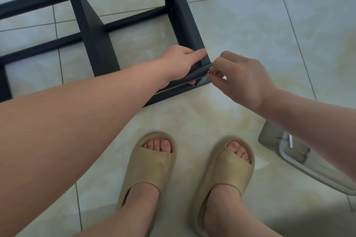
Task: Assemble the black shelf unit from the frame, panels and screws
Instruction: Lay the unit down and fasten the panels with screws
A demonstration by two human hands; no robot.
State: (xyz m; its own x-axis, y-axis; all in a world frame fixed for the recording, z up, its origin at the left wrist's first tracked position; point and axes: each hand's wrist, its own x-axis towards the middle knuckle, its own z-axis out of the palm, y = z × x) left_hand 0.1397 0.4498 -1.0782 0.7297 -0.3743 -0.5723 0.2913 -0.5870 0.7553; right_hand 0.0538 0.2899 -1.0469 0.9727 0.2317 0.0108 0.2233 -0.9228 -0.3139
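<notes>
one black shelf frame (179, 5) lay on the tiled floor (240, 25). the left hand (183, 61) clasped its near corner bar; the right hand (244, 81) pinched something tiny there, unidentifiable. two tan slippers (150, 171) stood below.

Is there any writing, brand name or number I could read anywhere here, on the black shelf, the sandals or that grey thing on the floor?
None: no readable text shows anywhere.
Black shelf frame: plain, no label visible.
Tan sandals: no brand mark visible.
Grey tray by the right arm: small white items inside, too small to show any print.
</notes>
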